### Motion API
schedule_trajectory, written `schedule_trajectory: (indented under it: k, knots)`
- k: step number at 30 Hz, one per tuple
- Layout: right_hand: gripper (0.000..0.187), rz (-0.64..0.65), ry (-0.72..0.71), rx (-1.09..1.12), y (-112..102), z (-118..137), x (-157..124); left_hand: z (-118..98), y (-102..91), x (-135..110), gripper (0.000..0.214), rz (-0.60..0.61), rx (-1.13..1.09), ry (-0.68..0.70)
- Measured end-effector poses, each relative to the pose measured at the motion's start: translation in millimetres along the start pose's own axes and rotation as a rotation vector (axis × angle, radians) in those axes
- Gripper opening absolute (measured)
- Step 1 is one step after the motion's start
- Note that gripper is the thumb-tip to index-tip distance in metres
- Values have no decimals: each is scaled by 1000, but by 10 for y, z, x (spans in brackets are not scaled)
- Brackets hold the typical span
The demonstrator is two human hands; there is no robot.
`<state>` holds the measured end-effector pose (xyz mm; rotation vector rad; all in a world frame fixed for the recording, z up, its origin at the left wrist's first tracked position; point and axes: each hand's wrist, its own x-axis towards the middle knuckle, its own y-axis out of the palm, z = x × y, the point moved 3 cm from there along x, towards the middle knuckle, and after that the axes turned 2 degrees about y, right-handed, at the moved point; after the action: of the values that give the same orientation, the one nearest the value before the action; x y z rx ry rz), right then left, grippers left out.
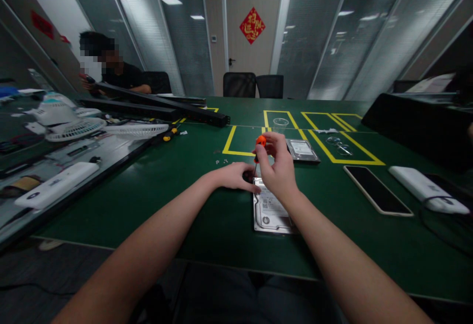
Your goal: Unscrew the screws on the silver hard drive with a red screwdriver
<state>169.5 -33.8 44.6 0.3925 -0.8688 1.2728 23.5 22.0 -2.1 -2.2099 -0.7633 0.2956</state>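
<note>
A hard drive lies label side up on the green table in front of me. My right hand is closed around a screwdriver with an orange and black handle. The screwdriver stands nearly upright, its thin shaft pointing down at the drive's far left corner. My left hand curls around that same corner, thumb on the drive's top edge and fingers beside the shaft. The exact spot where the tip meets the drive is hidden by my fingers. Several tiny screws lie on the table left of my hands.
A second hard drive and a clear plastic cup stand beyond my right hand. Glasses, a phone and a white power bank lie to the right. Fan parts and black bars crowd the left, where another person sits.
</note>
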Motion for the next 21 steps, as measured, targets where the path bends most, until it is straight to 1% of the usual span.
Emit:
schedule_trajectory:
  k: [21]
  knots:
    - [23,-23,7,50,-8,13,2,-2,-10,-8,61,0,12,-10]
